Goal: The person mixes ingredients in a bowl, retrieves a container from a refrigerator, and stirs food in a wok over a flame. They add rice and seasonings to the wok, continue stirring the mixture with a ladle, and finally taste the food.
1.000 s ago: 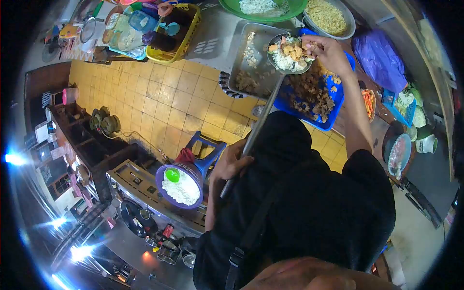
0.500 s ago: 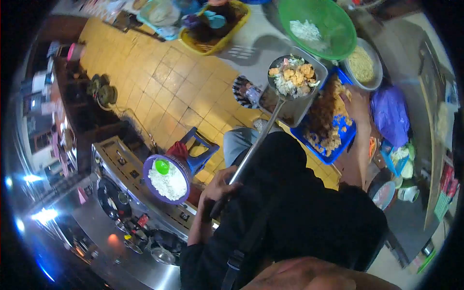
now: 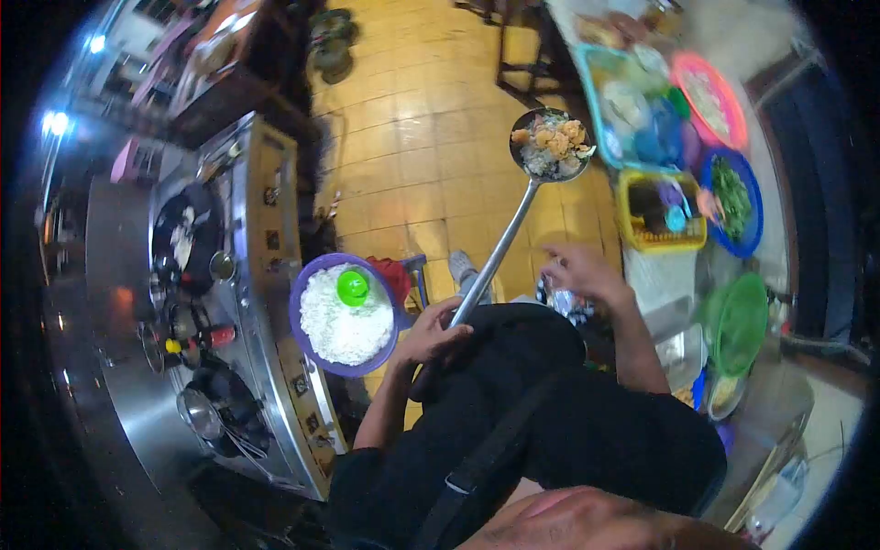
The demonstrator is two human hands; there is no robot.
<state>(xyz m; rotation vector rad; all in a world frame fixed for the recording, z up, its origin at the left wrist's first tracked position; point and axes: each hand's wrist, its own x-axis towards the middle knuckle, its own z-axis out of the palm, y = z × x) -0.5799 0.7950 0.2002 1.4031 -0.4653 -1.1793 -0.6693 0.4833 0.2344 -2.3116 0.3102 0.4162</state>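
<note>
My left hand (image 3: pixel 433 332) is wrapped round the handle of a long metal ladle (image 3: pixel 507 234). The ladle's bowl points away from me over the floor, filled with white rice, orange-brown crumbly pieces (image 3: pixel 559 139) and bits of green. My right hand (image 3: pixel 587 275) hangs in the air to the right of the handle, fingers apart and somewhat blurred, with nothing seen in it. Close to my left hand stands a purple basin of white rice (image 3: pixel 335 321) with a green cup (image 3: pixel 353 287) lying in it.
At left runs a steel stove (image 3: pixel 275 247) with a dark wok (image 3: pixel 186 234) and a metal strainer (image 3: pixel 200 414). On the right-hand counter are a yellow basket (image 3: pixel 655 246), a blue bowl of greens (image 3: pixel 733 203), a green basin (image 3: pixel 741 321) and a metal tray (image 3: pixel 680 353).
My view and body have turned left, toward the stove and rice basin. My right hand has left the blue tray of brown crumbly food. The filled ladle stays in my left hand.
</note>
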